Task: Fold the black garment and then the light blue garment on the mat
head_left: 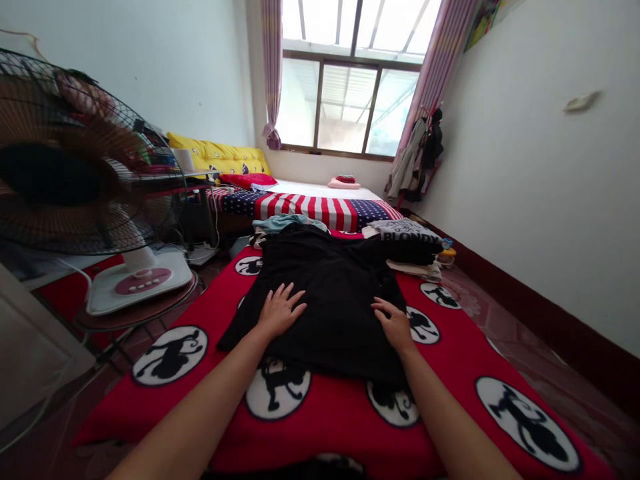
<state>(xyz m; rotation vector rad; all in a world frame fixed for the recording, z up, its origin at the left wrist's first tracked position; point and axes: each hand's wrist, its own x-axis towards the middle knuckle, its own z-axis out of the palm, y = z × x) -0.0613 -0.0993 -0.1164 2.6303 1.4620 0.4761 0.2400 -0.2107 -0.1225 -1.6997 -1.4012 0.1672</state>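
Observation:
A black T-shirt (335, 313) lies spread out on a red blanket (345, 427) printed with white circles and dark monkey figures. My left hand (281, 312) rests on the shirt's left part, its fingers spread. On the right edge of the shirt lies my right hand (393, 323), fingers stretched out and apart. Neither hand grips the cloth. The shirt's far end meets folded clothes, among them a teal garment (290, 222) at the left and a grey garment with lettering (405, 231) at the right.
At the left a standing fan (145, 273) sits on a round stool (140, 307). Beyond the blanket is a bed (320, 207) with a stars-and-stripes cover, a red pillow (249, 181) and a yellow cushion (217, 157). Clothes (417, 157) hang by the window's right curtain.

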